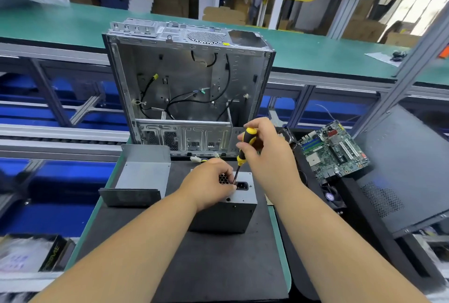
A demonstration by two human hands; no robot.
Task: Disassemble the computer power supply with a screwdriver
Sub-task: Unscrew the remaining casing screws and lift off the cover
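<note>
The grey power supply box point(233, 212) stands on the black mat point(218, 261), its top face showing a power socket and a vent grille. My left hand point(209, 186) rests on that top face, fingers pinched around the screwdriver's shaft near the tip. My right hand point(264, 149) grips the yellow-and-black screwdriver point(244, 149) by its handle, holding it nearly upright with the tip down beside the socket. Loose white connectors point(196, 159) lie just behind the box.
An open, gutted computer case point(187, 84) stands upright behind the power supply. A bent grey metal cover point(141, 176) lies to the left. A green motherboard point(332, 149) and a small fan point(334, 197) sit to the right, beside a black side panel point(401, 169).
</note>
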